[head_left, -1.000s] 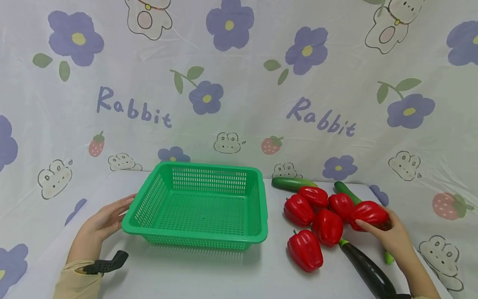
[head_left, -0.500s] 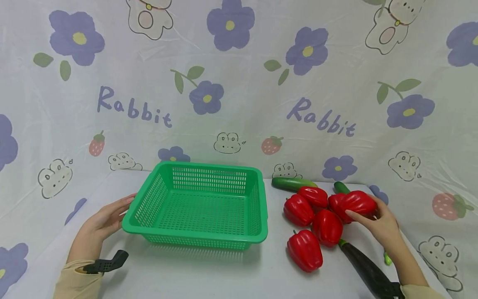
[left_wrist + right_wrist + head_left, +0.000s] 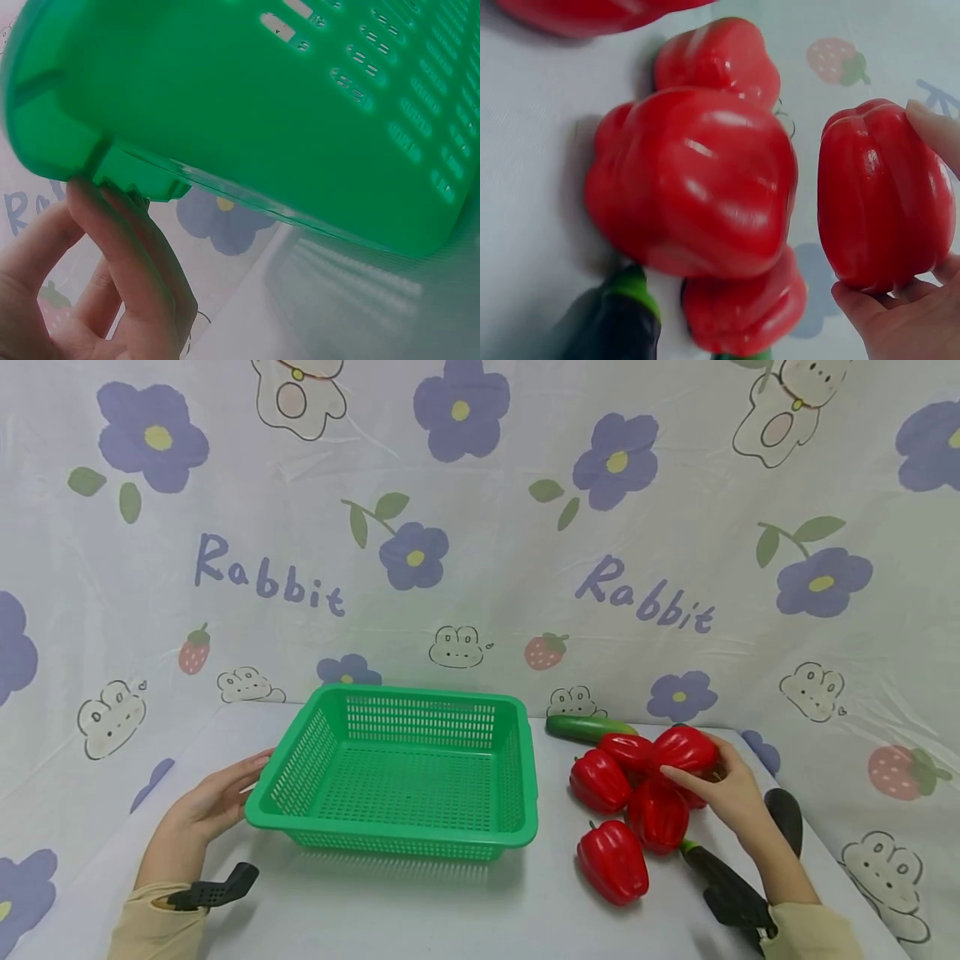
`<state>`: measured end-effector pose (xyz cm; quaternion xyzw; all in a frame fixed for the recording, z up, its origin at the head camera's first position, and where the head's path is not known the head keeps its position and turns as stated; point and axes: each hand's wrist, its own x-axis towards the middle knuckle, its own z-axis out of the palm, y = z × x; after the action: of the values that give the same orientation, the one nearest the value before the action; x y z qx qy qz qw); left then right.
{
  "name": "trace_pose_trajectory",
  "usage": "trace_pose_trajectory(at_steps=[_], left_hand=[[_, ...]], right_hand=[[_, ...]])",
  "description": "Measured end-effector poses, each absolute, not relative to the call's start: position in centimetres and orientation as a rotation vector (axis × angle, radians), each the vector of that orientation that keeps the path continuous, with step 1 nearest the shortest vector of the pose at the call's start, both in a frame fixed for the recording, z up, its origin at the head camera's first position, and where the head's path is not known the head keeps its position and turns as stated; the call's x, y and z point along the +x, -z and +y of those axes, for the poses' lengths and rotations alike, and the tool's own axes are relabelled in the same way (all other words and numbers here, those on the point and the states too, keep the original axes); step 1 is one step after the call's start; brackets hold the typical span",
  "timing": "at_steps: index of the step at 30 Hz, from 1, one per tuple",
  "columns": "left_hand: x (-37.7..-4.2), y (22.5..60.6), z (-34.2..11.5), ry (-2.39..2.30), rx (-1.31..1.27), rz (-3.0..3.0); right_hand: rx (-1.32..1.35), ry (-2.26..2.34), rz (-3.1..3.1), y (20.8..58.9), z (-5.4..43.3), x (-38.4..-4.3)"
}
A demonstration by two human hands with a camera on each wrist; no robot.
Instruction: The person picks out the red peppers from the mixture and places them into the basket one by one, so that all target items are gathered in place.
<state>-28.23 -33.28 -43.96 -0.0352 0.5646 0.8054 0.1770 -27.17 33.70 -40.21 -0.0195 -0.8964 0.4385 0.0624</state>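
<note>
My right hand (image 3: 738,785) grips a red bell pepper (image 3: 684,748), raised just over the other peppers. In the right wrist view thumb and fingers hold this pepper from opposite sides. Beneath and beside it lie several red bell peppers (image 3: 600,782), partly hidden by it. One pepper (image 3: 613,864) sits apart at the front. At the left, my left hand (image 3: 213,802) touches the outer left rim of a green plastic basket (image 3: 397,837). The left wrist view has its bent fingers (image 3: 127,255) against the rim's underside. Nothing lies in the basket.
A cucumber (image 3: 588,727) lies behind the peppers. One dark eggplant (image 3: 701,864) extends under the right wrist, and another (image 3: 784,818) shows beyond the forearm. A patterned cloth (image 3: 480,568) hangs behind the white table (image 3: 375,910).
My right hand has lifted the bell pepper and carried it left and back over the pile. The eggplant beyond the forearm has come into view. The left hand and basket stay still.
</note>
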Motion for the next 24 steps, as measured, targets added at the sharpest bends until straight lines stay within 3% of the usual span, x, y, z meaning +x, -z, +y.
trace_pose_trajectory(at_steps=[24], left_hand=[[-28.2, 43.9, -33.3, -2.273, -0.116, 1.605]], right_hand=[[0.016, -1.404, -2.724, 38.3, 28.5, -29.3]])
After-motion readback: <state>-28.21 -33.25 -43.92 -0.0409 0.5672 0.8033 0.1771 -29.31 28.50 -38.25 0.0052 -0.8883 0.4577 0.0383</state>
